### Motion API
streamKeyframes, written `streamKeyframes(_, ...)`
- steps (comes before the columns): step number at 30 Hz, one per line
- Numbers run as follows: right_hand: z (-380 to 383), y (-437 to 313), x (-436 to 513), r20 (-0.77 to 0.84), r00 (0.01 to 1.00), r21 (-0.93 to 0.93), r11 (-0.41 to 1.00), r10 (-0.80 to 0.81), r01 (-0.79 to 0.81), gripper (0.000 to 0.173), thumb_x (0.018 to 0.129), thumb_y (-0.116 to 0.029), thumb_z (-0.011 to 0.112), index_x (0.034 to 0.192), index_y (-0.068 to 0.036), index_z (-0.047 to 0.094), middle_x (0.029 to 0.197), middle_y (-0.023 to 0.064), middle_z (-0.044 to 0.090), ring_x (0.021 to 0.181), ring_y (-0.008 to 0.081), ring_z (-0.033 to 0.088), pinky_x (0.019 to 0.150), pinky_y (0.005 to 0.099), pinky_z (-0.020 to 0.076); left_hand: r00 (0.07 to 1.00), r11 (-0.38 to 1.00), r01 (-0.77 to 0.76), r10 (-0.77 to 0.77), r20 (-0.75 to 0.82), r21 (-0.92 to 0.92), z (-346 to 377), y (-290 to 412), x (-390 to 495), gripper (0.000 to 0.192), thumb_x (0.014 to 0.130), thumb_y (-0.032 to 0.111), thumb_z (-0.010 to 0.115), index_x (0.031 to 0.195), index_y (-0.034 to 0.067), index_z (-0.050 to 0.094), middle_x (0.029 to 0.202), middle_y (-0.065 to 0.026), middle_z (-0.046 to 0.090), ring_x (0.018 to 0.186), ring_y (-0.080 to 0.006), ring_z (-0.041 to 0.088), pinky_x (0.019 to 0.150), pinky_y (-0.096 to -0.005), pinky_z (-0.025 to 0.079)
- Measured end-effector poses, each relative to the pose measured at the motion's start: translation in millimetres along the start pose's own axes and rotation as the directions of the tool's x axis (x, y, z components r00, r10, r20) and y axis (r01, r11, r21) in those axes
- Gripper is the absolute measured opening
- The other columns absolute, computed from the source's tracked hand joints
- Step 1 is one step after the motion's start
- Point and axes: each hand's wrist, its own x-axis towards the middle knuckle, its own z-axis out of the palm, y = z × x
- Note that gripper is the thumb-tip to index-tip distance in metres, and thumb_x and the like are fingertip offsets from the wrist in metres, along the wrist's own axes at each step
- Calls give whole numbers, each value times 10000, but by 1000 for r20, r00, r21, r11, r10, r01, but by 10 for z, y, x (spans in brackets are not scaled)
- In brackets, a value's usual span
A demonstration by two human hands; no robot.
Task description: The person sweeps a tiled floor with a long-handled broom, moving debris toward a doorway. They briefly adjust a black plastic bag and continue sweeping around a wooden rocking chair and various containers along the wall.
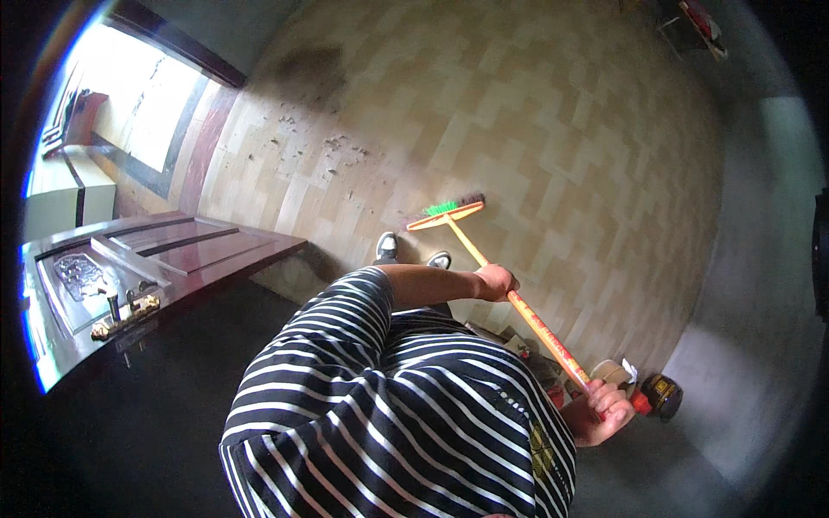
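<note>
An orange-handled push broom [467, 241] slants across the front of my body. My left hand [497, 283] grips the handle partway down, with my left arm reaching across my striped shirt. Near the top end of the handle, my right hand [605, 411] is closed around it, beside my right hip. The broom head [447, 217] has an orange block with green and dark bristles and is at the floor just beyond my shoes [387, 246]. Printed writing runs along the upper handle.
Crumbly debris [330, 152] lies scattered on the tan patterned floor [518, 129], left of the broom. A panelled wooden door [188, 249] stands ajar at left, beside a bright doorway [146, 97]. A black container [664, 396] and clutter sit by the right wall [732, 311].
</note>
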Motion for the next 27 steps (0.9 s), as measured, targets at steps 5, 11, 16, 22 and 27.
streamKeyframes(5, -5, -163, -123, -102, 994, -171, 984, 32, -49, 318, 898, -313, 410, 678, -86, 380, 554, 29, 372, 516, 127, 351, 506, 304, 369, 998, 1000, -21, 23, -59, 20, 80, 22, -155, 109, 698, 204, 560, 700, 101, 522, 708, -103, 564, 777, -328, 571, 645, -431, 458)
streamKeyframes(11, -533, 251, 314, 796, 501, -392, 920, 340, -3, 287, 892, -345, 423, 736, -110, 474, 560, 24, 396, 465, 127, 369, 449, 268, 366, 970, 974, 228, -227, -85, 5, -233, -360, -686, 156, 713, 255, 580, 750, 104, 572, 760, -129, 596, 768, -336, 580, 657, -419, 468)
streamKeyframes(16, 834, 1182, -181, 110, 981, 182, 967, 159, -177, 250, 851, -53, 326, 605, -42, 361, 451, 28, 354, 348, 141, 327, 366, 307, 348, 878, 877, 473, -459, -138, 87, -585, -1300, -1523, 112, 706, 225, 576, 735, 119, 598, 752, -114, 615, 788, -319, 600, 685, -409, 484)
streamKeyframes(22, 1452, 1438, -206, 83, 949, 134, 940, 304, -312, 284, 848, -112, 377, 575, -109, 300, 414, -4, 311, 355, 110, 279, 423, 296, 329, 818, 880, 442, -315, -482, 175, -751, -1888, -2026, 141, 677, 215, 602, 627, 90, 560, 665, -99, 577, 735, -311, 572, 681, -411, 458)
streamKeyframes(27, 1319, 1094, -203, 15, 990, 257, 956, 140, -139, 251, 810, -81, 357, 561, -84, 327, 417, 27, 334, 350, 141, 308, 380, 320, 332, 851, 885, 419, -306, -426, 203, -809, -1380, -1985, 92, 686, 209, 594, 722, 125, 599, 726, -86, 602, 784, -288, 586, 737, -406, 445)
